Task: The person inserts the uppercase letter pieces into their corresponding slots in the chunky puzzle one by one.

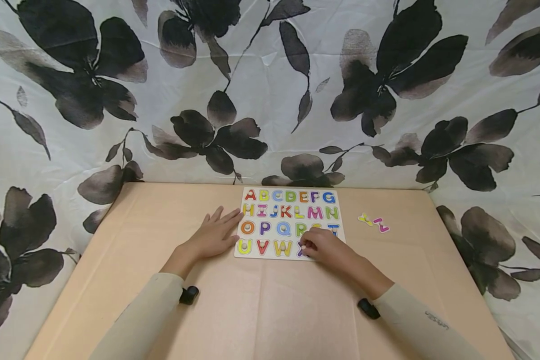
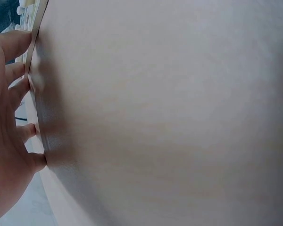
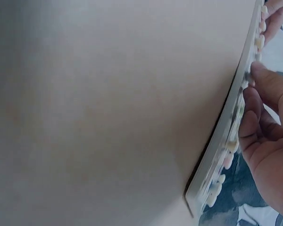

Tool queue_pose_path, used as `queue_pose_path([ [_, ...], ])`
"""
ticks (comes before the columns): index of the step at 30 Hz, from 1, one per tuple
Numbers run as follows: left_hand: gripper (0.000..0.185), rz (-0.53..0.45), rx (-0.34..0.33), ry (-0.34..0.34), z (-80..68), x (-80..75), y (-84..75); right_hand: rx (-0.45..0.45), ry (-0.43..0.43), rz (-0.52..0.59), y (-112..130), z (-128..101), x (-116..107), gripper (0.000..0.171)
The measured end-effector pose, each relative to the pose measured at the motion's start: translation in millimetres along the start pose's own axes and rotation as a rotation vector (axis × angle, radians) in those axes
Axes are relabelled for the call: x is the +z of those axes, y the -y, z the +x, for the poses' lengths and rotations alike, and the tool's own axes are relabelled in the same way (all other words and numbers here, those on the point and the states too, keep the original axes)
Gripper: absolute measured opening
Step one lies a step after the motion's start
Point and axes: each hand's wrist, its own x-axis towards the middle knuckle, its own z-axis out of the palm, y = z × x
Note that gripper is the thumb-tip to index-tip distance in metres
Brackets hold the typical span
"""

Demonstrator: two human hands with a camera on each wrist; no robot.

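Fingers of the right hand [image 1: 326, 247] are curled and pinched together over a purple letter piece [image 1: 302, 249] at the near right of the alphabet puzzle board [image 1: 290, 222], in the bottom row just right of the yellow W. The right wrist view shows a fingertip [image 3: 260, 70] resting on the small pegs along the board's edge; what exactly sits between the fingertips cannot be made out. The left hand [image 1: 216, 234] lies flat on the table [image 1: 270, 300] beside the board's left edge, its fingers straight and slightly spread, the tips touching that edge near the O and U.

The board lies flat at the far middle of the table, its long side running left to right and its letters upright toward the person. It is white, with rows of bright letters from A to X, each with a pale knob. Two loose letters, a yellow one [image 1: 365, 218] and a pink one [image 1: 380, 225], lie on the table to the right of the board, just beside each other and apart from it. Both arms wear beige sleeves [image 1: 420, 322]. A white cloth with large dark flowers [image 1: 270, 90] hangs behind and around the table.
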Motion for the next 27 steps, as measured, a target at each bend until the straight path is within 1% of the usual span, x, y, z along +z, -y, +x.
queue_pose_path([
  [3, 0.069, -0.008, -0.003, 0.004, -0.4, -0.1, -0.4, 0.017, -0.008, 0.031, -3.8, -3.5, -5.2, 0.01],
  [7, 0.069, -0.007, -0.004, 0.001, -0.4, 0.6, 0.8, 0.047, -0.027, 0.038, -16.7, -10.3, -15.5, 0.013],
  [12, 0.07, -0.011, -0.006, -0.002, -0.2, 0.4, 0.2, 0.15, -0.054, 0.035, -37.8, -22.2, -31.0, 0.017],
  [14, 0.069, -0.011, -0.002, -0.006, -0.1, 0.4, -0.7, 0.192, -0.08, 0.028, -47.6, -27.5, -36.6, 0.018],
  [19, 0.069, -0.016, -0.002, -0.009, -0.8, 0.3, -1.8, 0.264, -0.162, 0.01, -73.1, -38.3, -50.7, 0.022],
  [24, 0.069, -0.015, -0.006, -0.003, -1.1, -0.4, -2.1, 0.309, -0.234, 0.0, -97.7, -46.3, -61.7, 0.031],
  [27, 0.069, -0.015, -0.007, -0.002, -0.8, -0.7, -2.2, 0.329, -0.252, 0.002, -108.9, -50.3, -65.0, 0.033],
])
